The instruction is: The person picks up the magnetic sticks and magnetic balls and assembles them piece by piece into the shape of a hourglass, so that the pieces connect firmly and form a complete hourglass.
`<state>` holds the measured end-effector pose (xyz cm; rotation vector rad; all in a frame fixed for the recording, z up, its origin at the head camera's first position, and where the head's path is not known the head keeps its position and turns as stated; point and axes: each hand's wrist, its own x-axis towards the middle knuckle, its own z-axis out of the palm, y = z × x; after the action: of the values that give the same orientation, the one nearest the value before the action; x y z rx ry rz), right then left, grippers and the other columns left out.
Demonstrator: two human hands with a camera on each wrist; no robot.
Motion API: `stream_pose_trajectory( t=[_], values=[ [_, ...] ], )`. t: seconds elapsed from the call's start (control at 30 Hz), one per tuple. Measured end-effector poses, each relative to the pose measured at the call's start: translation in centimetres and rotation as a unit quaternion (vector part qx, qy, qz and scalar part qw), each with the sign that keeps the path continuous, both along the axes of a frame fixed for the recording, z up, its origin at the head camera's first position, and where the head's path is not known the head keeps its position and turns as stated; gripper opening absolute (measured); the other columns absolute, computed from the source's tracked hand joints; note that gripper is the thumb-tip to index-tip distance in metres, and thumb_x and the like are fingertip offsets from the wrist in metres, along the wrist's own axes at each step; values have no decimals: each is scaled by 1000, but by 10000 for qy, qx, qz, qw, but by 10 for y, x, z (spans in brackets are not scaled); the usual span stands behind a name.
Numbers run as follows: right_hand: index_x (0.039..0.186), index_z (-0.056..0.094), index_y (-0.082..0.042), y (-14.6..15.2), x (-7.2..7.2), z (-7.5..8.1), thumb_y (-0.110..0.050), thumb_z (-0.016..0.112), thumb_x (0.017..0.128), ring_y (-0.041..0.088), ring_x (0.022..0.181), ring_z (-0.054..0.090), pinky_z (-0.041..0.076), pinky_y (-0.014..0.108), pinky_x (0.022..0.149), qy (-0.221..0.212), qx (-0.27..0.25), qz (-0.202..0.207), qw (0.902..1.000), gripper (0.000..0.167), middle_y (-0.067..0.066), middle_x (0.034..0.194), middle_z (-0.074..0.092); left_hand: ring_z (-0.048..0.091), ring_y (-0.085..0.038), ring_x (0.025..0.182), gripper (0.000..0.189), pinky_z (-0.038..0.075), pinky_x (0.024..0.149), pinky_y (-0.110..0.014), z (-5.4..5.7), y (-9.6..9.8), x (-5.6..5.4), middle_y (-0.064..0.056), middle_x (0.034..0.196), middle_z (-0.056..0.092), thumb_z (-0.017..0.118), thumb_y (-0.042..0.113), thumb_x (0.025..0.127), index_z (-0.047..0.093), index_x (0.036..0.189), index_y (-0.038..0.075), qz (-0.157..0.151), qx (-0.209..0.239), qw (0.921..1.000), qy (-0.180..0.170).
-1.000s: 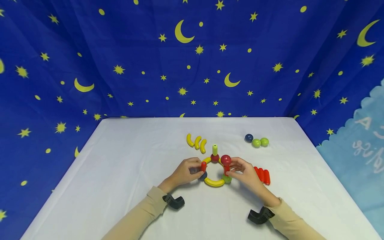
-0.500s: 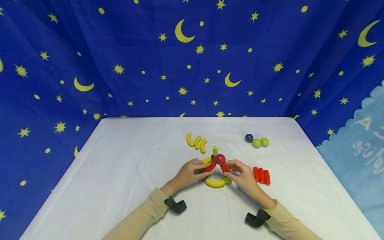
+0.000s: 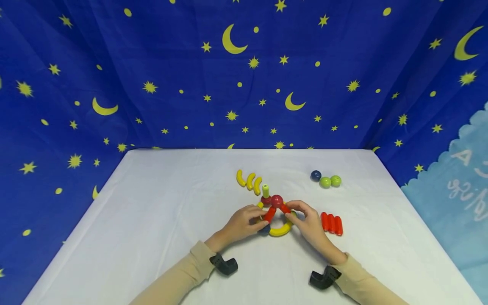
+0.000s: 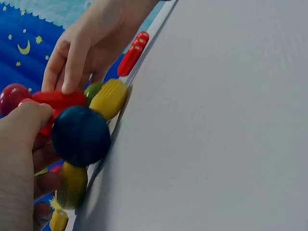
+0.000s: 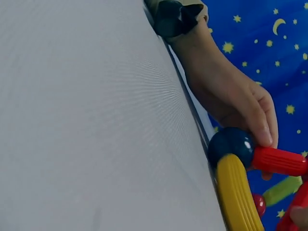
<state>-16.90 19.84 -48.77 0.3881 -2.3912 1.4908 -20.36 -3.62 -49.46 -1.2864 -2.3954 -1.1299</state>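
A ring of yellow curved rods (image 3: 280,230) and balls lies on the white table. Its blue ball (image 4: 81,136) sits at the left and a green ball (image 4: 93,91) at the right. From the ring's rear red ball (image 3: 265,200) a light green rod (image 3: 265,190) stands upright. My left hand (image 3: 244,221) pinches a red rod (image 3: 270,214) that leans up from the blue ball. My right hand (image 3: 306,224) pinches another red rod (image 3: 285,209), tilted the opposite way. Both rods rise to a larger-looking red ball (image 3: 277,201) at their peak.
Three yellow curved rods (image 3: 250,181) lie behind the ring. A loose blue ball (image 3: 315,176) and two green balls (image 3: 325,182) are at the back right. Three red rods (image 3: 332,223) lie side by side right of my right hand. A starry blue curtain (image 3: 190,67) borders the table.
Both red rods have tilted inward, bringing the red ball on the right one to the left rod's top. The ring has turned slightly, its green rod shifting left and its front yellow rod right.
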Motion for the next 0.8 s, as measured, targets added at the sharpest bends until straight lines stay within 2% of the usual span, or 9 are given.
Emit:
stream_pose_trajectory(
  t=[0.13,0.37,0.47,0.53,0.57,0.63,0.7,0.73,0.8],
  values=[
    [112,64,-3,0,-5,-1,-8,67,88,-7,104,56,38,6,95,-180,-201,-91,9996,25,14,108,69,60,-9,82,30,49,75,-16,0,4,4,-3,97,70,68,18,87,68,114,5,-57,-145,9997,167],
    [116,60,2,-2,-13,-2,-4,61,91,-13,110,51,34,4,99,-349,-638,248,9970,26,19,116,64,59,-7,79,28,48,73,-13,2,12,14,-2,93,71,66,14,88,69,113,2,-17,-122,9986,511],
    [117,59,3,-3,-18,-4,-3,61,91,-12,110,51,34,4,99,-347,-735,355,9961,27,19,116,63,60,-7,78,26,47,72,-13,2,14,16,-2,94,72,66,12,88,70,112,3,68,-31,9986,520],
    [117,59,3,-4,-21,-5,-4,62,91,-10,111,52,34,5,100,-347,-742,424,9957,28,18,116,63,59,-6,77,24,46,72,-14,2,14,16,0,91,73,67,12,86,72,108,5,178,121,9972,713],
    [117,59,3,-4,-21,-5,-4,62,90,-9,111,52,34,6,100,-361,-736,454,9956,28,18,115,63,59,-7,76,22,46,73,-15,1,15,15,1,88,73,68,10,85,73,106,6,247,332,9953,877],
    [117,59,2,-4,-22,-5,-4,63,89,-9,111,53,34,6,100,-397,-707,476,9956,29,18,115,64,58,-10,75,19,45,73,-20,1,15,14,1,83,71,71,7,79,74,98,7,543,993,9852,1284],
    [117,60,1,-4,-22,-5,-5,64,89,-8,110,53,34,7,100,-455,-683,474,9955,29,18,115,64,57,-14,78,19,44,74,-27,1,15,11,-2,82,67,73,3,74,73,93,6,1046,1754,9674,1497],
    [117,60,1,-4,-23,-5,-5,64,89,-8,110,53,34,7,100,-502,-668,462,9954,29,18,115,64,57,-17,81,21,44,76,-30,1,14,10,-4,84,65,73,1,72,71,92,5,1307,2111,9580,1433],
    [117,60,-1,-4,-24,-5,-6,64,89,-8,110,53,34,7,101,-603,-667,424,9950,29,16,115,64,56,-20,89,27,44,81,-35,1,14,9,-7,93,62,74,2,72,66,97,3,1840,2576,9426,1060]
  ],
)
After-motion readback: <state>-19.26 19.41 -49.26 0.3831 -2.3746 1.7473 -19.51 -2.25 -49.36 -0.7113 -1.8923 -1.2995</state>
